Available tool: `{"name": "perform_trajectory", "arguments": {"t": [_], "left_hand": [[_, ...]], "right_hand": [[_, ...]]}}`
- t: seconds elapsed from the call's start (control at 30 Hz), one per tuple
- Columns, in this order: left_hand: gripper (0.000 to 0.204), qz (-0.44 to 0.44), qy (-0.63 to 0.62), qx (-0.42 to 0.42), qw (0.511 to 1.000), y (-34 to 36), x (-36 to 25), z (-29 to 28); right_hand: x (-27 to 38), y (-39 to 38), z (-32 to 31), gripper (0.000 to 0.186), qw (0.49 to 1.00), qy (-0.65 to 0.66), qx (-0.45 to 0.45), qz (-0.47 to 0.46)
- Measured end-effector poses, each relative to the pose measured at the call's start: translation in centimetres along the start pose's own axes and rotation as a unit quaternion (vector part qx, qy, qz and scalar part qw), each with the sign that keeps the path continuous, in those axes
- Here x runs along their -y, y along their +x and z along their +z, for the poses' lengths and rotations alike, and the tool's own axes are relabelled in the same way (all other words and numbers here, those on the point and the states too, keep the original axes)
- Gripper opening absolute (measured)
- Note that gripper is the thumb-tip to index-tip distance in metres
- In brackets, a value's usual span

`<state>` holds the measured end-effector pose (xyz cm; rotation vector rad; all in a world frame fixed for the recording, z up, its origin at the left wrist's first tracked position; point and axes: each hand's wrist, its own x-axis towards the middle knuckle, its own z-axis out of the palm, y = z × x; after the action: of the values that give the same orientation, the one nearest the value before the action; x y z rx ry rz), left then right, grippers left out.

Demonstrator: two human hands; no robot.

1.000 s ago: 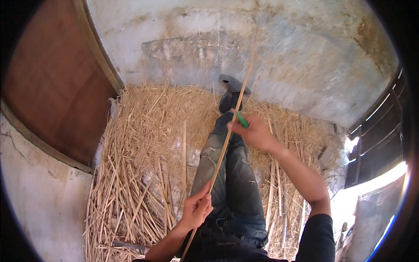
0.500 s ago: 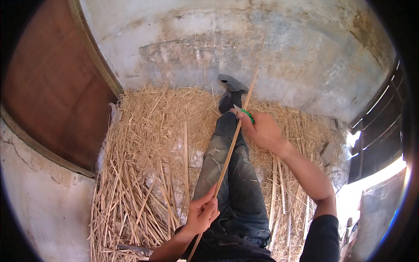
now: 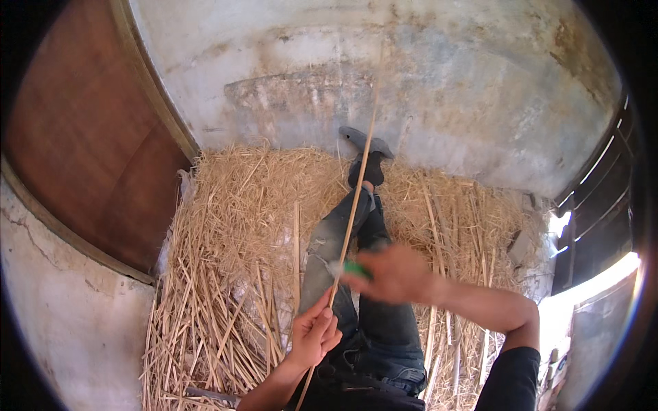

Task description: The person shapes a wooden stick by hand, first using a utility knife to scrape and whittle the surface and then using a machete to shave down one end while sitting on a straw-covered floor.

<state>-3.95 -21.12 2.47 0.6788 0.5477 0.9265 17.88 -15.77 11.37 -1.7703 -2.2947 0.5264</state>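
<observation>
A long, thin bamboo strip (image 3: pixel 356 205) runs slantwise from below my left hand up past my legs toward the wall. My left hand (image 3: pixel 316 337) is closed around its lower part, thumb on top. In my right hand (image 3: pixel 396 275), blurred by motion, is a small green-handled knife (image 3: pixel 357 270). Its pale blade lies at the strip, a short way above my left hand; whether it touches is too smeared to tell. The strip's far end fades against the wall.
My outstretched legs (image 3: pixel 389 329) lie under the strip, feet near the stained wall (image 3: pixel 466 82). Shavings (image 3: pixel 240 198) cover the floor. Many loose strips (image 3: pixel 199 308) lie at the left, more (image 3: pixel 452 342) at the right. A brown panel (image 3: pixel 89 151) stands left.
My right hand has drawn the knife down along the strip, from near my feet to just above my left hand. The strip's far end has swung left.
</observation>
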Motion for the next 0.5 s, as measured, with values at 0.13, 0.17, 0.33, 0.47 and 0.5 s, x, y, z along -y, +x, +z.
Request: {"name": "perform_trajectory", "arguments": {"t": [0.13,0.17,0.33,0.47,0.5], "left_hand": [[0.048,-0.01,-0.031,0.011,0.999,0.4,0.2,0.4],[0.048,-0.003,-0.015,0.016,1.0,0.4,0.5,0.3],[0.047,0.005,0.024,0.032,0.999,-0.5,0.7,0.4],[0.046,0.007,-0.029,0.024,0.999,-0.1,0.6,-0.3],[0.046,0.013,-0.026,0.031,0.999,-0.2,0.7,-0.4]], "right_hand": [[-0.2,-0.7,1.1,0.064,0.997,-0.054,0.026,-0.049],[-1.0,0.1,0.3,0.064,0.997,-0.053,0.027,-0.047],[-3.2,2.1,-1.4,0.058,0.997,-0.006,-0.073,0.036],[-1.4,0.1,0.3,0.062,0.993,-0.062,-0.029,-0.092],[-1.9,1.1,-0.8,0.062,0.993,-0.061,-0.029,-0.092]]}}
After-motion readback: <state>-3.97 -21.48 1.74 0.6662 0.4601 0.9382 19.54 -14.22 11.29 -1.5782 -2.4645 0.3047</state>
